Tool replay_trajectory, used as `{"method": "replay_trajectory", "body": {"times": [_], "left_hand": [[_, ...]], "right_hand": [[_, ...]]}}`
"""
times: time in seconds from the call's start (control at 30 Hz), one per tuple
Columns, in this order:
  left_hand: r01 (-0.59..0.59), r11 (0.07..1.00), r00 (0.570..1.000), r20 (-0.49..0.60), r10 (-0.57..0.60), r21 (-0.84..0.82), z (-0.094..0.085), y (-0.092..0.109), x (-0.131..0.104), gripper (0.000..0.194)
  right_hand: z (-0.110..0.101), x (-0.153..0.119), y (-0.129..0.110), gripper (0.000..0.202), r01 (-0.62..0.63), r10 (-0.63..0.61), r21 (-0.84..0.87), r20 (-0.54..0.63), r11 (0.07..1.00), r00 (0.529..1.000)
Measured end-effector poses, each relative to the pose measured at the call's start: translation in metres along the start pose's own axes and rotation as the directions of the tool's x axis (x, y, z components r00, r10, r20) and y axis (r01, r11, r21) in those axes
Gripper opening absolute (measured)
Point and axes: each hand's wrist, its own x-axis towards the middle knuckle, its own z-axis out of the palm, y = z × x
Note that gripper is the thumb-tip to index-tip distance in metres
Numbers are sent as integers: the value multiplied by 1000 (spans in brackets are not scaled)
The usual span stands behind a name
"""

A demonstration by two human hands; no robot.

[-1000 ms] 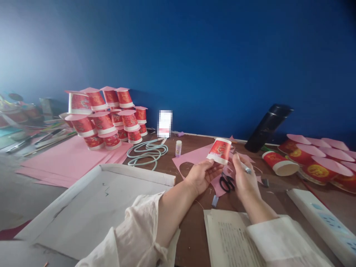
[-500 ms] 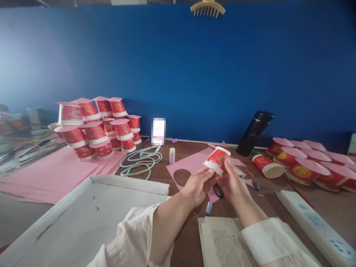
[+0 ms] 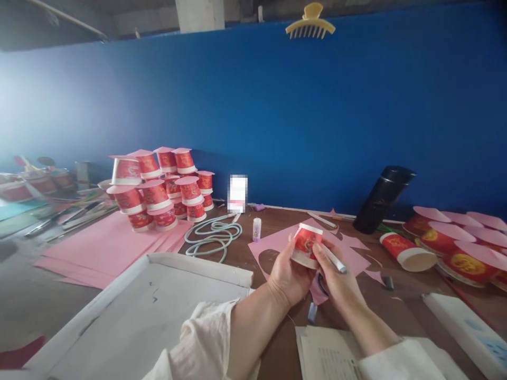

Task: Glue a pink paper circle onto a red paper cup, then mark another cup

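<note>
A red paper cup (image 3: 308,244) with white bands is between my two hands, its narrow end up. My left hand (image 3: 287,277) is wrapped round its left side and underside. My right hand (image 3: 336,272) presses its fingers on the cup's right side; a white marker-like stick (image 3: 335,259) lies along that hand. Beneath them is a cut pink sheet (image 3: 277,244) on the brown table, and dark scissor handles (image 3: 322,285) show partly under my right hand. A glue stick (image 3: 257,230) stands upright to the left of the cup.
Stacked red cups with pink discs (image 3: 154,195) rise at left behind a white tray (image 3: 158,316). A pale cable (image 3: 214,237) lies coiled nearby. On the right are a tilted black bottle (image 3: 382,200), a lying cup (image 3: 406,252), more disc-topped cups (image 3: 469,261) and a power strip (image 3: 467,327).
The view has shifted left and up. The cup has turned in my hands, my left hand now cradles it from below, and the white stick now shows along my right hand.
</note>
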Motion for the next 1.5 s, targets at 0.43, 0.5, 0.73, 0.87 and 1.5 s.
{"method": "replay_trajectory", "body": {"times": [0.43,0.5,0.73,0.87,1.5], "left_hand": [[-103,983,984,-129,123,155,-9,-2,12,25],[-120,975,989,-67,134,186,-10,-5,12,26],[-87,980,996,15,86,177,-9,-6,10,26],[-72,990,994,-77,82,122,-9,-1,11,27],[-123,970,963,-212,168,208,-8,-4,9,17]], "right_hand": [[-18,-14,-32,28,612,-729,-647,126,454,673],[-18,-15,-33,25,628,-722,-635,156,449,674],[-21,-14,-29,18,566,-690,-671,112,478,715],[-23,-15,-32,18,518,-678,-685,47,512,733],[-19,-19,-34,16,460,-656,-683,-37,568,754]]}}
